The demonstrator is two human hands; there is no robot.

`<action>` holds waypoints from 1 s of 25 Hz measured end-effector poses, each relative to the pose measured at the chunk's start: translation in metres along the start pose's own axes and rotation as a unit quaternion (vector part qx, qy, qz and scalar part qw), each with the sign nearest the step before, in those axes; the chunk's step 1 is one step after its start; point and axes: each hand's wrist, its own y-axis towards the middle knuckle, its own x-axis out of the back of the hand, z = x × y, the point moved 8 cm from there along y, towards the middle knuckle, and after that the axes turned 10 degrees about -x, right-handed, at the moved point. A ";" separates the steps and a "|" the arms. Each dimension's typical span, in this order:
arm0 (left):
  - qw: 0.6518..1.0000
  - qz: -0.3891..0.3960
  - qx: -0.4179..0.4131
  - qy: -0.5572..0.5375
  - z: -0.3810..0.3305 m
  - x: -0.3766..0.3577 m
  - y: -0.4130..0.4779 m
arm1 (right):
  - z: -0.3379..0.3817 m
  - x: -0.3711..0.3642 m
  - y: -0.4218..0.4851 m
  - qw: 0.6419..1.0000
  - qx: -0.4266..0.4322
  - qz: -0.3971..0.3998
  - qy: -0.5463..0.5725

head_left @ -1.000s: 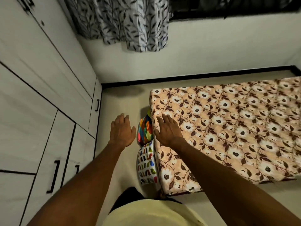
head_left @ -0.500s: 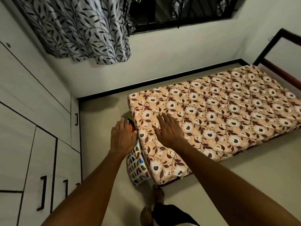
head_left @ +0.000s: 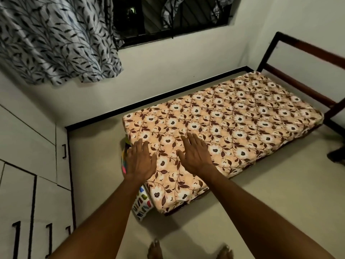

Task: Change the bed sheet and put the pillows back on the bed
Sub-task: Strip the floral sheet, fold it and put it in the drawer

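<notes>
Well left of the left hand (head_left: 141, 161): wardrobe doors (head_left: 28, 165) with dark handles, and only a narrow strip of floor (head_left: 93, 165) between them and the left edge of the floral bed sheet (head_left: 233, 124). Tight there. Easy to knock an elbow on a door or handle when bending for the pillows.

Just under and left of the left hand: two pillows wedged on edge against the side, a multicoloured pillow (head_left: 124, 159) farther out and a white pillow with coloured leaf marks (head_left: 141, 204) nearer the body. Both down beside the sheet rather than on it, so not yet put back. Partly hidden by the hand and the sheet's edge, so no telling how firmly jammed. Likely to drag the tucked edge loose if hauled straight up against it.

Left hand flat, fingers straight, lying over the sheet's left edge. Right hand (head_left: 196, 156) just to its right, palm down, fingers spread on the sheet. Nothing pinched or gripped by either.

Sheet seemingly fitted already, smooth on top, with its corners wrapped. Could ruck or slip off the near corner under a hard sideways sweep.

Right of and below the right hand: broad open floor, the best room for stepping. Far beyond it, a dark wooden bed frame (head_left: 302, 86) at the far end. Bare feet (head_left: 155, 249) near the close corner, with some risk of a stubbed toe.
</notes>
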 end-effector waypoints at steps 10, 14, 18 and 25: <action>0.997 0.022 -0.075 -0.004 -0.281 -0.071 0.064 | -0.293 0.068 -0.011 0.996 -0.086 -0.020 -0.005; 0.993 0.015 -0.119 -0.015 -0.383 -0.082 0.104 | -0.391 0.095 -0.002 0.992 -0.125 -0.028 -0.005; 0.992 0.013 -0.129 -0.007 -0.449 -0.104 0.157 | -0.464 0.107 0.029 0.989 -0.144 -0.038 0.010; 0.991 0.028 -0.130 -0.027 -0.574 -0.158 0.294 | -0.614 0.140 0.123 0.985 -0.171 -0.032 -0.011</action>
